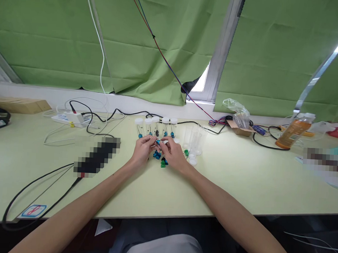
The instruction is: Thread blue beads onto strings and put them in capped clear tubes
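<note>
My left hand (142, 150) and my right hand (172, 151) meet over the table, fingers pinched around a small shiny blue part (158, 141) whose exact kind is too small to tell. Just below them lie loose blue pieces (156, 155) and a green piece (163, 163). Another green piece (186, 153) sits right of my right hand. Behind my fingers stand several clear tubes with white caps (166, 120), holding blue or dark pieces on thin stems. To the right are clear tubes (195, 143) without visible contents, with loose white caps (193, 160) in front.
A black device (97, 156), partly pixelated, lies left with its cable looping over the table's front edge. A white power strip (74, 117) and cables run along the back. At right stand a small cardboard box (240, 130) and a leaning bottle of orange liquid (295, 132).
</note>
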Tool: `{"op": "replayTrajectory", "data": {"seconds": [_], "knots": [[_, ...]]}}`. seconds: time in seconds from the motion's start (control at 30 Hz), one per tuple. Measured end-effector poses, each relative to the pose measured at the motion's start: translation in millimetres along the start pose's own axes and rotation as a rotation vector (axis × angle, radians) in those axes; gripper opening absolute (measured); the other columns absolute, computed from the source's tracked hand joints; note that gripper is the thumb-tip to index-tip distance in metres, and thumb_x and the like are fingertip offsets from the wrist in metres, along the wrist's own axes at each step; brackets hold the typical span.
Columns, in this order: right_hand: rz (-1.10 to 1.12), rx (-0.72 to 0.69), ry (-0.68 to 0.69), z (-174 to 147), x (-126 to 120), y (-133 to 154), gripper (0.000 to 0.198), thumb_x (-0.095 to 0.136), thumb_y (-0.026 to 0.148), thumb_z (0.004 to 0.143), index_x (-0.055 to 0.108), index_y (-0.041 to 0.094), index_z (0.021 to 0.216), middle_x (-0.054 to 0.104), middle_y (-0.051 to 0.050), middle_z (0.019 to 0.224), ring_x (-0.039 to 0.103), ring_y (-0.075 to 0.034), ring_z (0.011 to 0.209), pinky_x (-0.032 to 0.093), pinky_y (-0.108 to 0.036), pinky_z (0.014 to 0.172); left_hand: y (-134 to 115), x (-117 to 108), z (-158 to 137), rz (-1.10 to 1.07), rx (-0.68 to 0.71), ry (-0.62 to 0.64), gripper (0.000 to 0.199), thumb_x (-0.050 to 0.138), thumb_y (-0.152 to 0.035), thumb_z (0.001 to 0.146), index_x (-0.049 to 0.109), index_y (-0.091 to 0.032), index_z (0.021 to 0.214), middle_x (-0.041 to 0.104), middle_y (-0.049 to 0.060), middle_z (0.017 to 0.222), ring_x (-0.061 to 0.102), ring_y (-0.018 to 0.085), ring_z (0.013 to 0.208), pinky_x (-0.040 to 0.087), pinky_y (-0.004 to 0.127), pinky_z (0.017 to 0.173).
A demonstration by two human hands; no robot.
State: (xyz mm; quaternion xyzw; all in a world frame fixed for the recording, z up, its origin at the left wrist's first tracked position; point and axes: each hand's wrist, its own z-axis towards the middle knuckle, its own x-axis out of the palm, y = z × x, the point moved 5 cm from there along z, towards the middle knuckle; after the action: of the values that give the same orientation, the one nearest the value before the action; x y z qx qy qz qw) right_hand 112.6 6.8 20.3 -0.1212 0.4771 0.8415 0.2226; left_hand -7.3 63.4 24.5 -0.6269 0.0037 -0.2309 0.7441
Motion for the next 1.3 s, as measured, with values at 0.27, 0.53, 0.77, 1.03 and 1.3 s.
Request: {"op": "replayTrajectory", "data": {"seconds": [0.27,0.53,0.77,1.03,1.3], "knots": [[0.004,0.014,-0.002,-0.8,-1.4,1.4,0.03,0.034,0.042,0.099,0.054,0.022,0.109,0.058,0.004,0.063,0.055,-0.013,0.056,0.042,-0.024,0.062,-1.8,1.3,-0.6,0.0,0.002,0.009,0.024,0.075,-0.032,0.071,0.063,-0.013,0.063,0.057,0.002,0.061,0.058,0.014,0.053,0.049,0.027,0.052],[0.047,0.017,0.003,-1.8,-1.9,2.9,0.034,0.028,0.045,0.101,0.053,0.023,0.101,0.053,0.005,0.055,0.057,-0.013,0.055,0.042,-0.024,0.064,-2.1,4.4,-2.7,-0.021,-0.021,0.048,0.023,0.076,-0.031,0.072,0.063,-0.012,0.066,0.059,0.004,0.062,0.06,0.015,0.056,0.049,0.027,0.051],[0.04,0.018,0.001,-1.8,-0.3,3.8,0.033,0.031,0.046,0.1,0.054,0.023,0.1,0.056,0.005,0.057,0.056,-0.012,0.054,0.043,-0.023,0.062,-2.3,4.2,-2.7,-0.025,-0.027,0.046,0.025,0.077,-0.032,0.07,0.063,-0.012,0.066,0.058,0.003,0.063,0.059,0.014,0.055,0.048,0.027,0.051],[0.045,0.02,0.005,-3.6,0.8,4.6,0.028,0.044,0.044,0.096,0.055,0.022,0.109,0.057,0.005,0.058,0.052,-0.012,0.05,0.041,-0.023,0.056,-4.4,3.5,-3.2,-0.031,-0.008,0.017,0.026,0.078,-0.032,0.067,0.061,-0.013,0.062,0.058,0.003,0.068,0.057,0.013,0.057,0.048,0.027,0.051],[0.113,0.042,0.0,-3.1,1.0,3.8,0.029,0.042,0.046,0.097,0.055,0.021,0.105,0.058,0.005,0.057,0.054,-0.011,0.051,0.041,-0.022,0.055,-4.4,4.3,-2.9,-0.044,-0.01,0.032,0.025,0.078,-0.031,0.068,0.062,-0.013,0.06,0.056,0.002,0.062,0.056,0.012,0.053,0.048,0.027,0.053]]}}
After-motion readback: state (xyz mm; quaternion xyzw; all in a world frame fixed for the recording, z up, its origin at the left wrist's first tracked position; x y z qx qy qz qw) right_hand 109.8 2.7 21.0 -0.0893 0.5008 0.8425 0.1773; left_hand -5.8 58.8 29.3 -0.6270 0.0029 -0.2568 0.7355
